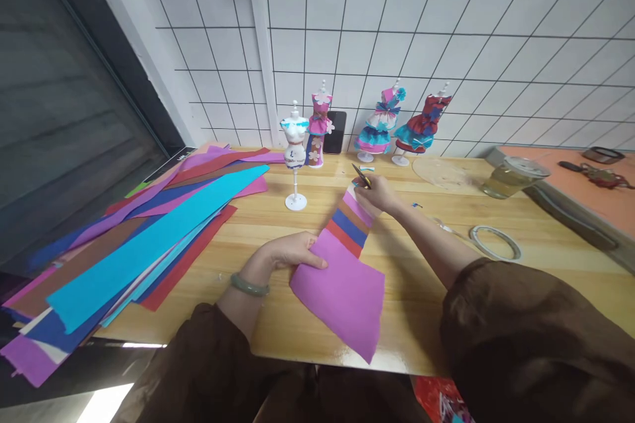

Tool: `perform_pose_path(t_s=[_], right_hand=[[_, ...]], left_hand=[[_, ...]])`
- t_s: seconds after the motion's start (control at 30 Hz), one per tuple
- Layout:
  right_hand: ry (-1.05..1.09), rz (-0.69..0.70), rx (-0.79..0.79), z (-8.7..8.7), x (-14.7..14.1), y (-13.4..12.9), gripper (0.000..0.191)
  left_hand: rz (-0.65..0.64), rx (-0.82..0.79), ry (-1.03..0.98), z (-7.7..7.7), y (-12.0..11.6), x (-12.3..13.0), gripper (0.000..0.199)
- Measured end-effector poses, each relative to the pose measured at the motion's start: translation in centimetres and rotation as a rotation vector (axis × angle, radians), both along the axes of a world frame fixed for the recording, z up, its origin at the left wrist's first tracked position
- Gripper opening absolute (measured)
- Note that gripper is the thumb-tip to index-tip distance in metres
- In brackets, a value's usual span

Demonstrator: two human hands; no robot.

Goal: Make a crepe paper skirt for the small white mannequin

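My left hand (296,252) pinches the upper left edge of a purple paper piece (344,291) near the table's front. Behind that piece, a striped paper strip (350,227) in red, blue, brown, pink and white reaches up to my right hand (376,193). A pair of dark-bladed scissors (363,176) is held in my right hand, its tips pointing up and left. My right fingers also lie against the strip's far end; whether they grip it is hard to tell. A white mini mannequin (295,145) with blue trim stands upright beyond my left hand.
Long coloured paper strips (149,231) cover the table's left side. Dressed mannequins (376,125) and a dark phone (335,132) stand along the tiled wall. At right are a tape roll (495,243), a lidded cup (513,178) and an orange surface (585,192).
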State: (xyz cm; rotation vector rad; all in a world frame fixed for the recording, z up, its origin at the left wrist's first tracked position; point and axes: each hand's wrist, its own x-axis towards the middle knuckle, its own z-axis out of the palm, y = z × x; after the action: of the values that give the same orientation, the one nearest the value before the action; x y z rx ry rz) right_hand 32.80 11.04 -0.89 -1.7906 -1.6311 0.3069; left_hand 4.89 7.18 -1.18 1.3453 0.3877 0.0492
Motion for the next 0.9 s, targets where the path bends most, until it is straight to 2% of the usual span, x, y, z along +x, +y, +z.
perform_pose_path(t_s=[0.23,0.4,0.5,0.67,0.9], right_hand=[[0.128,0.007,-0.057,-0.1,-1.9,2.0,0.027],[0.265,0.018,-0.108,0.5,-3.0,1.9,0.026],[0.355,-0.03,-0.113,1.0,-2.8,1.2,0.027],[0.478,-0.14,-0.1,2.3,-1.5,-2.1,0.036],[0.651,-0.101,-0.161,2.8,-1.1,-10.2,0.035]], left_hand=[[0.002,-0.042,-0.072,-0.6,-0.6,0.9,0.051],[0.038,-0.078,-0.105,-0.8,-0.8,1.1,0.054],[0.085,-0.097,-0.133,-0.6,-0.8,1.1,0.055],[0.144,-0.168,-0.174,0.0,-0.8,1.2,0.056],[0.328,-0.17,-0.268,0.7,-1.0,1.5,0.058]])
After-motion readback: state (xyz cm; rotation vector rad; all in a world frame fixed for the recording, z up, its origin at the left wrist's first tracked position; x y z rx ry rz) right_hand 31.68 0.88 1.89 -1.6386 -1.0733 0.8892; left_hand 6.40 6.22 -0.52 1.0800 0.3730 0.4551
